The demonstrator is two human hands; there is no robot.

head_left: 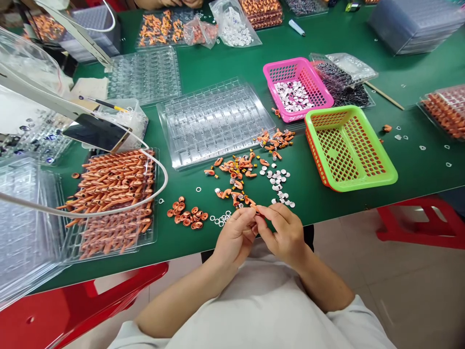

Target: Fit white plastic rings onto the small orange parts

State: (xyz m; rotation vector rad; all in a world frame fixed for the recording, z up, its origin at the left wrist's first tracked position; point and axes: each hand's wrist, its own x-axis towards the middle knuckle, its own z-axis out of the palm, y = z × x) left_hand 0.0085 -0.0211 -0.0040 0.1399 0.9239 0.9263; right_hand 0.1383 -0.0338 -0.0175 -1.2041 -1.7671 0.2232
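My left hand point(237, 237) and my right hand point(285, 232) meet at the table's near edge, fingertips pinched together. Between them is a small orange earbud shell point(256, 210), mostly covered by the fingers. Just beyond lies a loose pile of orange earbud shells point(238, 167) with yellow bits on them. Small white round pieces point(279, 182) are scattered right of that pile. To the left of my left hand are thin white rings point(220, 219) and a group of orange cup-shaped caps point(187, 213).
Clear plastic trays point(218, 121) lie beyond the pile. A pink basket point(296, 114) holds white pieces; a green basket point(378, 182) stands nearer. Left are a tray of orange stems point(112, 194), a white cable point(165, 177) and a phone point(96, 132). Another person's hands point(181, 4) show at the far edge.
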